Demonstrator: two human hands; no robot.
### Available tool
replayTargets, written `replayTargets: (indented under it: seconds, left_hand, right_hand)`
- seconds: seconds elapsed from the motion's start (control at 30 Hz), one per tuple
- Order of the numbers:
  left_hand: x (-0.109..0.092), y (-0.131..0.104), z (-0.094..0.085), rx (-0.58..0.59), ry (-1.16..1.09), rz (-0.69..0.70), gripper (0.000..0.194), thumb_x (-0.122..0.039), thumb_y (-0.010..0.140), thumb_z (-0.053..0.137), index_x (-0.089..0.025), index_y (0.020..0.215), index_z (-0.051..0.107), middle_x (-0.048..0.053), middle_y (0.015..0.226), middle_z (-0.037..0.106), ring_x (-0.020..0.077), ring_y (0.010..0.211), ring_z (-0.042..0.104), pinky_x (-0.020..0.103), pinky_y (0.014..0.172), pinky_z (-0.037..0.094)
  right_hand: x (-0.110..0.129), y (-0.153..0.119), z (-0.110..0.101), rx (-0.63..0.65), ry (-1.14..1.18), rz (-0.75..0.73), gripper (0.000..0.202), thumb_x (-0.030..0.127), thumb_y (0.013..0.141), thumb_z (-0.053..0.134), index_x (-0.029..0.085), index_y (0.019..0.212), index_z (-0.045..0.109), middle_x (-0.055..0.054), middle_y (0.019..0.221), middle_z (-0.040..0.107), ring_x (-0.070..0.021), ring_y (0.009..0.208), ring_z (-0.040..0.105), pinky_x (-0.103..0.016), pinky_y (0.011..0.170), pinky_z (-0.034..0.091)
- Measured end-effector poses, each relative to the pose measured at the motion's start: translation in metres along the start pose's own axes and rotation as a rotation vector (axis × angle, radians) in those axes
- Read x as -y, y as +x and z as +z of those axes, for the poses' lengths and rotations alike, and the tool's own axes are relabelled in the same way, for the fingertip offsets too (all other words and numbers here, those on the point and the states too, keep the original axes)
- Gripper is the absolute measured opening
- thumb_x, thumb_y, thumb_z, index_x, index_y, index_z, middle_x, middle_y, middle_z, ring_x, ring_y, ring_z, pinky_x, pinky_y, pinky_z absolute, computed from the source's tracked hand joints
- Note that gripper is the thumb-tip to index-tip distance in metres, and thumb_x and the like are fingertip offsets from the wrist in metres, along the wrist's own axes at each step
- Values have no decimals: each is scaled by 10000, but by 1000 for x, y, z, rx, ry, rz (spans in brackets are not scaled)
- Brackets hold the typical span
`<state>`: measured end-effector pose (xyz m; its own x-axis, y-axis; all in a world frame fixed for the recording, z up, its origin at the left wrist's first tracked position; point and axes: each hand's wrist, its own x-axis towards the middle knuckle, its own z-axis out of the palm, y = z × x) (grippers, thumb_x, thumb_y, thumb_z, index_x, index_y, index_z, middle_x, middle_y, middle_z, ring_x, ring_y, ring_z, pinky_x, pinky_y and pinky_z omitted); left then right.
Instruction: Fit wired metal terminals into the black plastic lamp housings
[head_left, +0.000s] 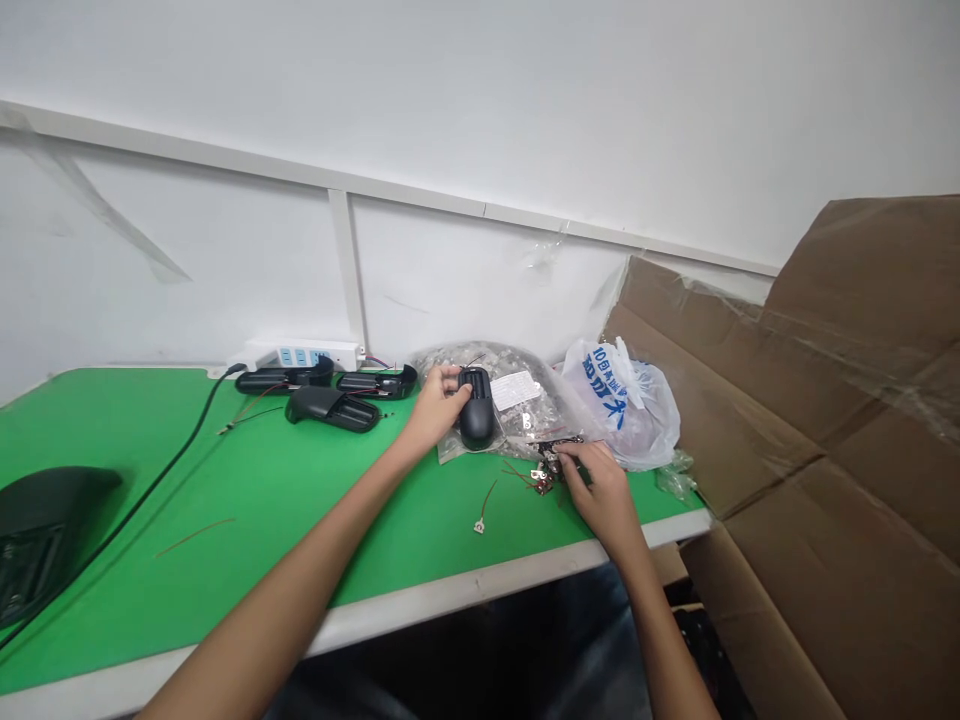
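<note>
My left hand (437,410) grips a black plastic housing (476,425) with an open slotted compartment, holding it upright in front of a clear bag of small metal parts (517,350). At the bag's near right corner, the fingers of my right hand (600,480) are pinched together over a pile of small metal contacts with thin wires (541,478). What lies between those fingertips is too small to make out. One loose metal contact with a red wire (479,525) rests on the green tabletop (405,540), nearer to me.
Three similar black housings (334,408) with wires lie at the back left, before a white power strip (300,354). A black cable (176,460) crosses the left side, past another black housing (45,530). A tied white plastic bag (622,400) and large cardboard (840,450) stand right.
</note>
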<state>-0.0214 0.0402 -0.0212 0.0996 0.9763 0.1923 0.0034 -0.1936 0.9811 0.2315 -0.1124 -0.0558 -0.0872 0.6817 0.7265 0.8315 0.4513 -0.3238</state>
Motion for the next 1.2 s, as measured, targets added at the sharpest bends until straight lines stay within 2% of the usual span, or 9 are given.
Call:
replayTargets:
  seconds: [0.47, 0.67, 0.87, 1.0, 1.2]
  left_hand:
    - [-5, -3, 0, 0, 22, -27, 372, -274, 853, 691, -188, 1181, 537, 8, 897, 651, 131, 684, 582, 252, 646, 496]
    - [-8, -4, 0, 0, 6, -24, 383, -259, 845, 716, -182, 1181, 548, 10, 894, 657, 122, 686, 588, 232, 640, 487]
    - [-10, -5, 0, 3, 11, -40, 421, -289, 824, 752, -190, 1177, 544, 8, 892, 658, 117, 638, 573, 224, 578, 459]
    - [-10, -5, 0, 6, 15, -39, 407, -273, 838, 734, -186, 1184, 539, 9, 895, 661, 113, 642, 580, 210, 563, 462]
    - [-12, -5, 1, 6, 28, -44, 371, -246, 859, 701, -181, 1183, 533, 8, 891, 651, 109, 617, 573, 203, 527, 446]
  right_hand:
    - [1, 0, -1, 14, 62, -12, 144, 222, 1041, 573, 229, 1088, 709, -63, 994, 776, -235, 931, 699, -391, 837, 562]
    - [6, 0, -4, 90, 94, 4, 165, 223, 1036, 562, 237, 1109, 709, -72, 999, 755, -247, 953, 683, -408, 862, 553]
    - [14, 2, -11, 189, 110, -28, 236, 150, 945, 577, 247, 1119, 703, -80, 1078, 720, -268, 1060, 648, -441, 932, 542]
    - [12, 1, -8, 184, 68, -20, 266, 82, 871, 553, 242, 1045, 677, -94, 1139, 684, -287, 1127, 616, -475, 988, 525]
    - [8, -2, -2, 200, 31, 0, 184, 115, 892, 588, 233, 1021, 647, -114, 1220, 648, -307, 1204, 578, -509, 1038, 503]
